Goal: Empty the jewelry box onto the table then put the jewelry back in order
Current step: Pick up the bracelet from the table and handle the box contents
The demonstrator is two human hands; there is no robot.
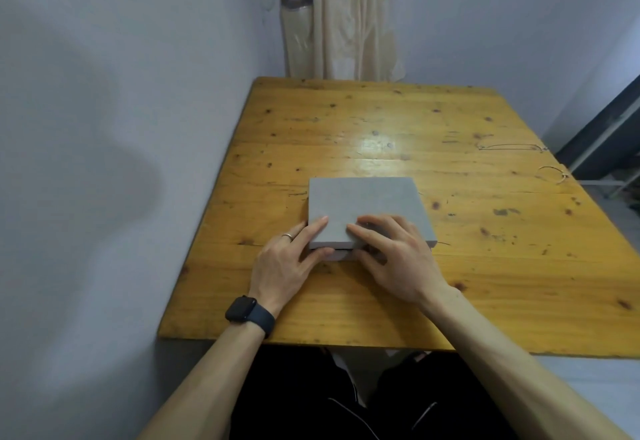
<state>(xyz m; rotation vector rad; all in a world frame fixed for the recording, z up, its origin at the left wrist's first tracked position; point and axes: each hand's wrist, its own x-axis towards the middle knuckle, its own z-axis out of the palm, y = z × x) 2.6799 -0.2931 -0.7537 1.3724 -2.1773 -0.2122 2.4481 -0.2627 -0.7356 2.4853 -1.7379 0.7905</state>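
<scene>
Grey box [363, 207] closed-looking, near-left of centre on the table [346, 121]; both your hands at its near edge.
Your left hand [287, 263] pinches the lid's near edge, fingers on top, thumb beneath. Your right hand [398, 259] lies fingers nearly flat on the lid; cannot tell whether its thumb grips.
</scene>
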